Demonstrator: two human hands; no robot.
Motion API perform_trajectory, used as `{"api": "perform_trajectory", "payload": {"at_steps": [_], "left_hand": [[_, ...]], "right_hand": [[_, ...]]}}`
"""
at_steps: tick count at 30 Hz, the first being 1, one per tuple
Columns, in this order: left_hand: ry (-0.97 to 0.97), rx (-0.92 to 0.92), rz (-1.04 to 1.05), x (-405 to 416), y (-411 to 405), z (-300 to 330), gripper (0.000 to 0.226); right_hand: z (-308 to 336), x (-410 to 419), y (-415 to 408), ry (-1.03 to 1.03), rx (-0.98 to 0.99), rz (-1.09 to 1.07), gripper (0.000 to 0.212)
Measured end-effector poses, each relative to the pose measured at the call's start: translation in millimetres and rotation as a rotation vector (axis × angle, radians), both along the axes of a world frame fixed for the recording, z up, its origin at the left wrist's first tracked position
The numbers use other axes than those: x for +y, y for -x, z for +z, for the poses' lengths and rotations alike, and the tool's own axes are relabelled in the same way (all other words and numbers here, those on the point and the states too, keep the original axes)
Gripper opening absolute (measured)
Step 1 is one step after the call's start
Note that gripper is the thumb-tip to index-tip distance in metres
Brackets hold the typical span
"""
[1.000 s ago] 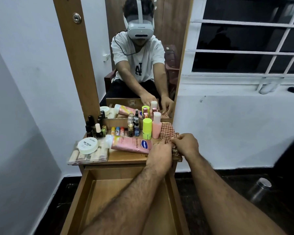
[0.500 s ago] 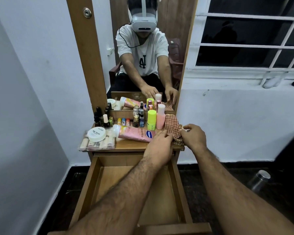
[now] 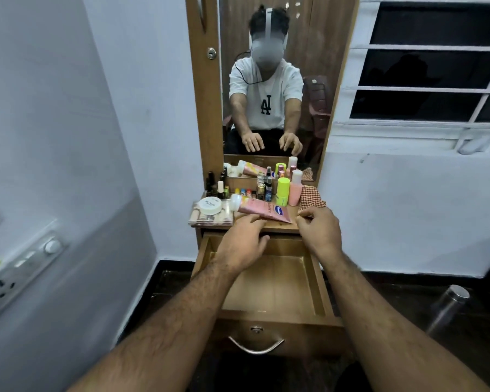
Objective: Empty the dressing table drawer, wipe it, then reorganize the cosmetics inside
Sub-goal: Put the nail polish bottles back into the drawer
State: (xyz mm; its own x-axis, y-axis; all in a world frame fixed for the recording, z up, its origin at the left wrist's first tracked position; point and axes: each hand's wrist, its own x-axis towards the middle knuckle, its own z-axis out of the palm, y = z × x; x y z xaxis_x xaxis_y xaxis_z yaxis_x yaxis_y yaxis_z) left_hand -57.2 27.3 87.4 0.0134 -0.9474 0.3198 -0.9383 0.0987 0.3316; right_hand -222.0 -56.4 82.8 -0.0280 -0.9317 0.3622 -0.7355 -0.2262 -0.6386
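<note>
A: Item one, left end of the table top?

B: Clear flat case (image 3: 211,217) with a white round jar (image 3: 209,206) on its lid. Behind it, dark nail-polish bottles (image 3: 215,185) against the mirror frame.

A: Next to the right?

B: Pink lotion tube (image 3: 262,210) lying on its side, white cap toward the case. Behind it, a row of small coloured sticks (image 3: 242,191), two dark spray bottles (image 3: 264,189), then a yellow-green bottle (image 3: 283,191) and a pink bottle (image 3: 295,190), both upright, just beside each other.

A: Left hand?

B: Left hand (image 3: 242,244) over the front edge of the table top, fingers loosely bent, tips at the near edge of the tube, holding nothing.

A: Drawer?

B: Drawer (image 3: 275,284) pulled out below the hands, bare wooden floor showing, metal handle (image 3: 256,346) on its front.

A: Right end?

B: Checked cloth (image 3: 310,200) at the right edge of the top. Right hand (image 3: 320,230) pinches its near corner, fingers curled.
</note>
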Motion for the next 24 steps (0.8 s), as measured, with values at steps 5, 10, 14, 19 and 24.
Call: {"api": "perform_trajectory", "payload": {"at_steps": [5,10,14,19,24], "left_hand": [[-0.040,0.013,0.089,41.7,-29.8,1.2,0.045],[-0.057,0.054,0.183,73.6,-54.3,-5.4,0.045],[-0.048,0.094,0.233,87.4,-72.9,-5.7,0.044],[0.030,0.135,0.273,83.6,-95.4,7.4,0.039],[0.109,0.201,0.317,51.3,-118.1,21.7,0.035]], "right_hand": [[-1.1,44.5,-32.3,-0.040,0.042,0.111,0.023],[-3.6,81.4,-57.6,-0.099,0.032,0.227,0.027],[-0.2,94.9,-72.6,-0.151,0.065,0.280,0.028],[15.6,88.5,-89.6,-0.144,0.079,0.324,0.025],[29.9,58.6,-102.8,-0.094,0.060,0.317,0.021]]}}
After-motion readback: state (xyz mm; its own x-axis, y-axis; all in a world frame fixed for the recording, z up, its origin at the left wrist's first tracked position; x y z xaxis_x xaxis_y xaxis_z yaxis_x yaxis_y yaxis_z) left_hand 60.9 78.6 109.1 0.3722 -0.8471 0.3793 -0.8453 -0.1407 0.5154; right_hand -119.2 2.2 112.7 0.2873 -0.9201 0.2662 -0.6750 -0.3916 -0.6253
